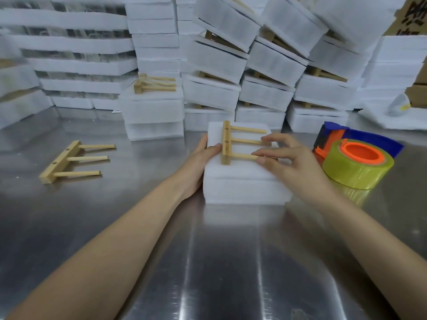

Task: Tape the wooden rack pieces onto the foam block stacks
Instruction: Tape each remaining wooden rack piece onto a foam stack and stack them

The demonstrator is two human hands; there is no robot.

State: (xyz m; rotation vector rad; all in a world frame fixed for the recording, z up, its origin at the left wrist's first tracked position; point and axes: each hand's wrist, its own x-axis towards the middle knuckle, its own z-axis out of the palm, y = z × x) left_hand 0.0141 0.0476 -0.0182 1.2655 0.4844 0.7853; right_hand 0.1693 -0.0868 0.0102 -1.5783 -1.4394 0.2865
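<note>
A white foam block stack [245, 183] sits on the steel table in front of me. On top of it lies a wooden rack piece [233, 144], a bar with three dowels pointing right. My left hand [198, 160] grips the stack's left side, thumb resting on its top by the bar. My right hand [291, 158] rests its fingertips on the dowels, pinching the nearest one. A roll of yellowish tape in a blue and orange dispenser [355, 160] stands just right of my right hand.
Another rack piece [69, 161] lies on the steel table [219, 262] at the left. Several rack pieces [153, 84] lie on a foam stack [153, 114] behind. Piles of foam blocks with racks [265, 65] fill the back; a cardboard box [413, 17] is far right.
</note>
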